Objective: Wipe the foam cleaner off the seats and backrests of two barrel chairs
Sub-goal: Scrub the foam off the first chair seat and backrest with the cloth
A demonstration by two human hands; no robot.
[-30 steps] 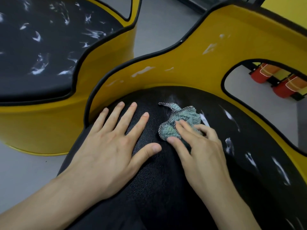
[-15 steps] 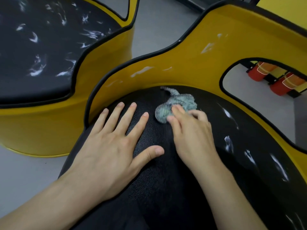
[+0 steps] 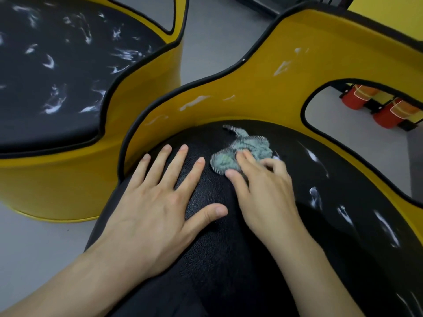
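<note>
- One grey-green cloth [image 3: 243, 152], bunched, on the near chair's black seat [image 3: 229, 259] close to its yellow backrest [image 3: 263, 92].
- My right hand [image 3: 267, 193] presses it, fingers curled on the cloth.
- My left hand [image 3: 151, 209] flat, fingers spread, on the seat.
- Foam streaks [image 3: 315, 197] right of the cloth.
- Second chair [image 3: 57, 72] far left, foam-flecked.

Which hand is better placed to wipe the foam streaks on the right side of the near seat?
The right hand: it already presses the cloth beside those foam streaks. The left hand lies flat and empty on the seat's cleaned side.
</note>
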